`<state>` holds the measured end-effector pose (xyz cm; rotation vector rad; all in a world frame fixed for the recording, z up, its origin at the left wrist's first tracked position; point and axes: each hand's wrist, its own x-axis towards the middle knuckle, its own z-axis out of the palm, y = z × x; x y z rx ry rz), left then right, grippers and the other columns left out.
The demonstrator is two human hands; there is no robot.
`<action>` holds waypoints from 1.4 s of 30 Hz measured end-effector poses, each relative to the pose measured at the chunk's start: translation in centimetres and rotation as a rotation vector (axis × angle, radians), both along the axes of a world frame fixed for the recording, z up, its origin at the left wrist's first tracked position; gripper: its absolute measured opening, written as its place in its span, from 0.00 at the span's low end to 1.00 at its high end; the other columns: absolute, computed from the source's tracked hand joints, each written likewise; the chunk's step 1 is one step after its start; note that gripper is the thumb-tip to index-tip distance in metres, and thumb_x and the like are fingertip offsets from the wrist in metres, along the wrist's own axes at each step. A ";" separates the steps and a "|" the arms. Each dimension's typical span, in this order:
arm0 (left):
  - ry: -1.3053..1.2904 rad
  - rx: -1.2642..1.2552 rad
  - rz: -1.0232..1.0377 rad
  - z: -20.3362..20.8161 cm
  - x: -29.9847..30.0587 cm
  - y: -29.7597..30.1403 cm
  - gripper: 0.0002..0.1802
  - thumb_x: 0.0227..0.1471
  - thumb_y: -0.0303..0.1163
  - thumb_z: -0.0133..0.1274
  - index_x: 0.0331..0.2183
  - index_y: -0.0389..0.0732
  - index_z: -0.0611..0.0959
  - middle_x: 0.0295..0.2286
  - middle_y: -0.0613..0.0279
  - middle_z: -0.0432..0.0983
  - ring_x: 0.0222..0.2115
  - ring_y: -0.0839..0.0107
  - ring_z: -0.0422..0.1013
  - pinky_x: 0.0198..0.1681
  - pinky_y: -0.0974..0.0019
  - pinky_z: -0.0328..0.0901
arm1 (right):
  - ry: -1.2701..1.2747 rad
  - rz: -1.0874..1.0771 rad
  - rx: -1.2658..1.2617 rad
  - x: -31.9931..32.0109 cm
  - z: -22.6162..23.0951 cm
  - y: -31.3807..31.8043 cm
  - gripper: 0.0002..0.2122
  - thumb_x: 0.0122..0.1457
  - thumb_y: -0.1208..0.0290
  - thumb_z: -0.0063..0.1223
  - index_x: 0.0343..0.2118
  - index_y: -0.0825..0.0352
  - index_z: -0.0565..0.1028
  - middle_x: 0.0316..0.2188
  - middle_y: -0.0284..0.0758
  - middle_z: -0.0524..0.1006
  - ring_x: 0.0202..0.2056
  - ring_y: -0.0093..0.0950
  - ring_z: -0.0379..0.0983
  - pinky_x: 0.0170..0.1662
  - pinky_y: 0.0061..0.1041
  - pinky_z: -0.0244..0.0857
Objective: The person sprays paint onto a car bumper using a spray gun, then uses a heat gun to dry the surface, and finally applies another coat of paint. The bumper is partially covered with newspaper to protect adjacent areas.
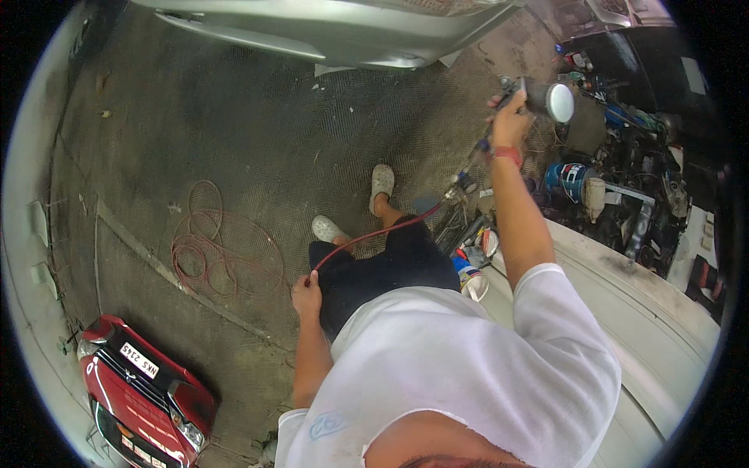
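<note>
Out to the upper right, my right hand [511, 129] is wrapped round the handle of a spray gun [538, 97] with a dark cup and a pale round lid. A fitting with a small regulator [462, 184] hangs below the gun's handle and joins a red air hose [370, 234]. That hose runs across my lap to my left hand [306, 295], whose fingers are closed on it at my left side. Ahead of me is the silver body of a car [382, 39], some distance from the gun.
More red hose lies in loose coils [207, 253] on the floor to the left. A red car [144, 398] stands at the lower left. On the right are a blue can [565, 181], a cluttered car engine bay [647, 195] and a long whitish panel [632, 300].
</note>
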<state>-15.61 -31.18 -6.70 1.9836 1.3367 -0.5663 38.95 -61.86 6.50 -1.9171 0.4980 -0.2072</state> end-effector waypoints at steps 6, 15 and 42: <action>0.093 0.068 0.113 -1.3 -8.9 3.2 0.33 0.63 0.61 0.58 0.46 0.37 0.89 0.38 0.46 0.86 0.41 0.48 0.83 0.48 0.49 0.73 | -0.005 0.203 0.143 -8.7 -8.5 15.3 0.28 0.78 0.46 0.38 0.55 0.71 0.78 0.35 0.36 0.85 0.32 0.24 0.82 0.24 0.24 0.73; 0.137 0.000 0.095 -7.5 -14.8 10.2 0.37 0.64 0.61 0.58 0.45 0.31 0.88 0.36 0.42 0.86 0.39 0.48 0.83 0.46 0.50 0.73 | 0.027 0.544 0.301 -12.6 -15.5 27.0 0.25 0.79 0.51 0.40 0.52 0.72 0.79 0.36 0.36 0.84 0.34 0.23 0.81 0.24 0.23 0.71; -0.568 0.916 -0.359 -36.1 24.3 25.7 0.24 0.64 0.54 0.59 0.38 0.42 0.93 0.34 0.60 0.85 0.37 0.56 0.78 0.47 0.50 0.66 | -0.959 -0.028 0.237 -2.1 -35.9 26.3 0.25 0.80 0.48 0.31 0.48 0.69 0.72 0.39 0.39 0.81 0.37 0.26 0.80 0.25 0.21 0.73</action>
